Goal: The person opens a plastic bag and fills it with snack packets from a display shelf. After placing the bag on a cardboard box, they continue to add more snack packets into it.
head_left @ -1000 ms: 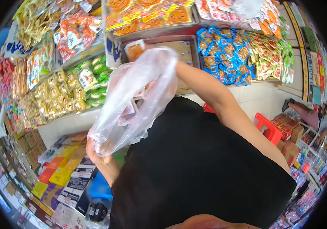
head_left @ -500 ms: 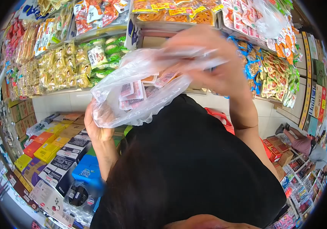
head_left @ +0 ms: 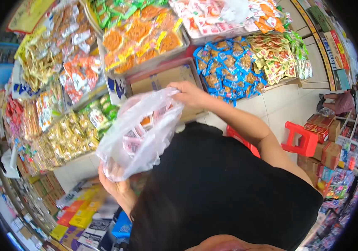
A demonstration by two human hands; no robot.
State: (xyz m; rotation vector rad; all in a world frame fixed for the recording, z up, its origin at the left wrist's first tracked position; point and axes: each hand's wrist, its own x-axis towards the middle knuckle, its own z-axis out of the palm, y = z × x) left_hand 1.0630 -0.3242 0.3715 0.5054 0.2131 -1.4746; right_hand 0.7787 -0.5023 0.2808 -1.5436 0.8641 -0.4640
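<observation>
A translucent white plastic bag [head_left: 158,144] hangs open between both hands, with small printed packets [head_left: 134,140] visible inside it. My left hand [head_left: 114,178] is closed on the bag's lower left edge, its fingers partly seen through the plastic. At the bag's upper right rim, my right hand [head_left: 187,94] pinches the edge. Just beyond the bag lies an open cardboard box [head_left: 162,80] on the display, between trays of packaged snacks.
Blue snack packets [head_left: 229,67] fill a section to the right, and orange ones [head_left: 139,31] sit in a tray ahead. Red stools [head_left: 299,139] stand on the tiled floor at right. Stacked coloured boxes [head_left: 83,217] are at lower left. A person's legs [head_left: 333,102] show at far right.
The view has turned, showing more of the display ahead. My right hand, earlier blurred above the bag, now grips its rim. The bag appears lower and more upright.
</observation>
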